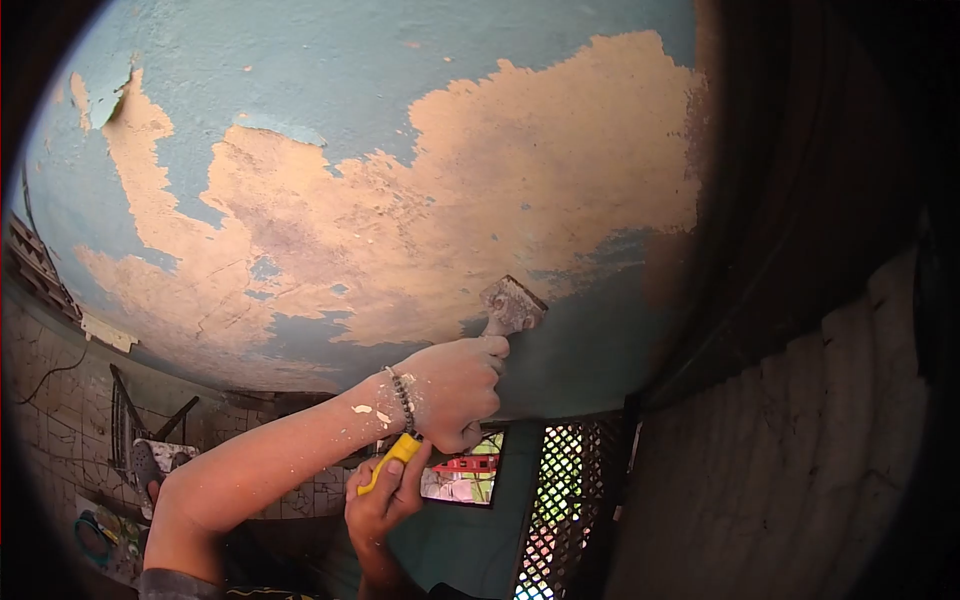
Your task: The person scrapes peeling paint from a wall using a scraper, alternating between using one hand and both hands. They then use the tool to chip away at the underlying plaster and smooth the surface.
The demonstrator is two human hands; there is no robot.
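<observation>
A scraper (514, 305) with a broad, dirty metal blade lies against the painted surface, at the edge between bare tan patches and blue-green paint (590, 345). My left hand (455, 390), with a beaded bracelet and paint flakes at the wrist, is closed around the scraper's upper part. Below it, my right hand (388, 492) grips a yellow handle (392, 463), which lines up with the blade; the middle of the tool is hidden behind my left hand and wrist.
Loose paint (112, 100) curls off the surface at upper left. Below are a latticed opening (565, 500), a small window (480, 475) and a tiled floor with a sandal (147, 462). A corrugated surface (780, 450) stands at right.
</observation>
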